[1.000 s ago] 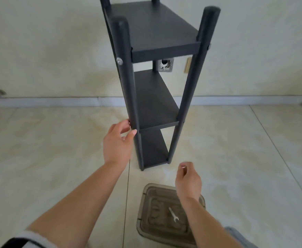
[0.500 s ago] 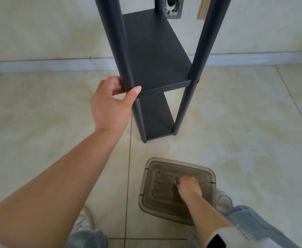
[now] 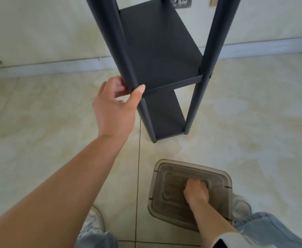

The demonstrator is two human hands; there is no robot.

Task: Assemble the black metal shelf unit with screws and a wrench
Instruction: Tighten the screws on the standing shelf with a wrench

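Black metal shelf unit (image 3: 157, 56) stands upright on pale floor tiles (image 3: 245, 113). Left hand (image 3: 116, 106) wraps thumb and fingers round its near-left post. Right hand (image 3: 195, 192), fingers curled, reaches into translucent grey plastic bin (image 3: 157, 190) below; contents hidden.

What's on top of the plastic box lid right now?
Only the right hand rests on the translucent lid, its fingers curled down on the ribbed middle. Whatever lies beneath them, a wrench perhaps, is covered; I cannot tell what they grip.
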